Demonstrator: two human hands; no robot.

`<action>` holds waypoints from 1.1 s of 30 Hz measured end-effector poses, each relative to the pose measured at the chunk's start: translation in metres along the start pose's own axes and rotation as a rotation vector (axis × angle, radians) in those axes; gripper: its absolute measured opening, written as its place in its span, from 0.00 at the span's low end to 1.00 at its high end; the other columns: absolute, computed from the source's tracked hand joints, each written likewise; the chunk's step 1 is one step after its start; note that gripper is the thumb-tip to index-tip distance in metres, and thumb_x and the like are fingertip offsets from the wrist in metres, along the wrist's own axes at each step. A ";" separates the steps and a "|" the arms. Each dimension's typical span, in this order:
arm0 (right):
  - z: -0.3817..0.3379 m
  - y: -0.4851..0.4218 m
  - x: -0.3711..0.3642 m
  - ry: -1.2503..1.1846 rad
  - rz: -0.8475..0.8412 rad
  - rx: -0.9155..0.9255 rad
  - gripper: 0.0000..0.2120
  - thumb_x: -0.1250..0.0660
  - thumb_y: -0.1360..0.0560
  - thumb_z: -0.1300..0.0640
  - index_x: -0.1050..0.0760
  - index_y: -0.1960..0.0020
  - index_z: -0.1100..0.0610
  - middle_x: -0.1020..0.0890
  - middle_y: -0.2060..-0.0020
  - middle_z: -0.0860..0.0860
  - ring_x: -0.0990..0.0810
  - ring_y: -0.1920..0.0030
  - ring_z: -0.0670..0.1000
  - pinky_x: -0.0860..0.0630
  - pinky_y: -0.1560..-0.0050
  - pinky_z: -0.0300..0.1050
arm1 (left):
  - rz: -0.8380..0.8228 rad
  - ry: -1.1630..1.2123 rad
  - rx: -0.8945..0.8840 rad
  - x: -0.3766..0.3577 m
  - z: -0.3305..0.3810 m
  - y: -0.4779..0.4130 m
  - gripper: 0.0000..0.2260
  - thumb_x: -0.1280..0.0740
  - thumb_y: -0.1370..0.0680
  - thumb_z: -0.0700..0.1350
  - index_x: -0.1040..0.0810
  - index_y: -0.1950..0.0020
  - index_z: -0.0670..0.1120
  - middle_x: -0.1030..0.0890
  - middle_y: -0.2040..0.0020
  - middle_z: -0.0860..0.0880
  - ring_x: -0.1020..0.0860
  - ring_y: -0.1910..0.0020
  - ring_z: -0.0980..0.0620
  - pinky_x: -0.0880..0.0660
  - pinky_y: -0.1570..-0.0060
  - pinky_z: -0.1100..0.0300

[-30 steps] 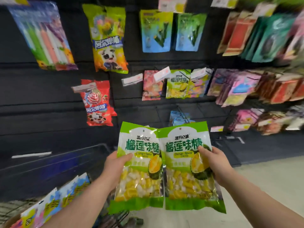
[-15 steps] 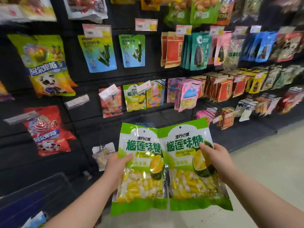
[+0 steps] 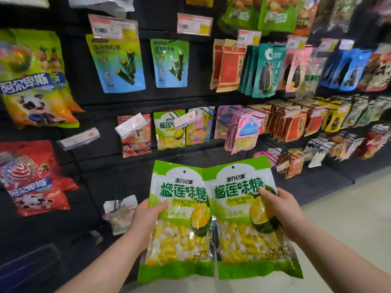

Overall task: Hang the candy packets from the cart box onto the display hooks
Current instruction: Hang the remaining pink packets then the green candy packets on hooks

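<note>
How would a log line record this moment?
left hand: grips left durian packet | right hand: grips right durian packet | nearby: matching hung packet

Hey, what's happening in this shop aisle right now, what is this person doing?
A person stands facing a snack display wall, holding two green packets side by side. The left hand grips one durian candy packet, and the right hand grips a second packet. Neither is hung yet. A matching packet already hangs in the middle row, just above them.
</note>
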State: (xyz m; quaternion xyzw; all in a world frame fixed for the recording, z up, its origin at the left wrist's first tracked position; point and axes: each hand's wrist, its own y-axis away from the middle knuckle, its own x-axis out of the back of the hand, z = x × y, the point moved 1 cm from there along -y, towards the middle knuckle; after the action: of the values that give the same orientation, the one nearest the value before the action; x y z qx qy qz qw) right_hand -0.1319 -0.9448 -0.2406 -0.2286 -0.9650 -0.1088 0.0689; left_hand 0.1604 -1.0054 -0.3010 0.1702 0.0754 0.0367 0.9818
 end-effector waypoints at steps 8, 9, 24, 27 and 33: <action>-0.020 -0.083 -0.068 -0.029 -0.090 -0.006 0.07 0.33 0.24 0.57 0.22 0.50 0.61 0.17 0.56 0.61 0.18 0.55 0.61 0.22 0.49 0.58 | 0.058 0.059 -0.001 0.020 0.021 -0.073 0.08 0.30 0.25 0.38 0.21 0.46 0.44 0.17 0.48 0.44 0.20 0.46 0.42 0.26 0.40 0.42; -0.020 -0.091 -0.077 -0.033 -0.093 -0.006 0.07 0.33 0.24 0.57 0.22 0.51 0.60 0.16 0.55 0.61 0.18 0.53 0.62 0.23 0.47 0.60 | 0.064 0.064 -0.002 0.022 0.022 -0.081 0.06 0.31 0.25 0.37 0.21 0.49 0.44 0.17 0.49 0.43 0.19 0.48 0.42 0.25 0.42 0.44; -0.009 -0.191 -0.140 -0.091 -0.125 0.070 0.04 0.34 0.23 0.56 0.22 0.54 0.56 0.17 0.61 0.55 0.19 0.61 0.55 0.22 0.55 0.50 | 0.238 0.154 -0.018 0.056 0.025 -0.145 0.07 0.32 0.27 0.36 0.19 0.51 0.43 0.16 0.53 0.41 0.18 0.53 0.40 0.25 0.45 0.40; -0.007 -0.206 -0.149 -0.092 -0.135 0.093 0.05 0.34 0.23 0.56 0.23 0.56 0.55 0.19 0.64 0.52 0.20 0.64 0.51 0.23 0.60 0.46 | 0.254 0.192 -0.025 0.049 0.026 -0.148 0.07 0.32 0.29 0.36 0.19 0.53 0.42 0.15 0.57 0.42 0.18 0.54 0.41 0.25 0.46 0.40; -0.004 -0.230 -0.163 -0.131 -0.212 0.147 0.04 0.35 0.23 0.57 0.22 0.56 0.54 0.18 0.67 0.48 0.20 0.65 0.48 0.22 0.61 0.43 | 0.231 0.220 0.000 0.028 0.023 -0.152 0.14 0.31 0.37 0.40 0.18 0.52 0.40 0.15 0.54 0.39 0.18 0.55 0.39 0.26 0.46 0.36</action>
State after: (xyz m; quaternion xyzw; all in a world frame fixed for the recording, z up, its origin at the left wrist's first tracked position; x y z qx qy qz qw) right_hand -0.0918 -1.2160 -0.3080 -0.1262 -0.9915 -0.0293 0.0104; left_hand 0.1991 -1.1532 -0.3349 0.1725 0.1622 0.1679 0.9569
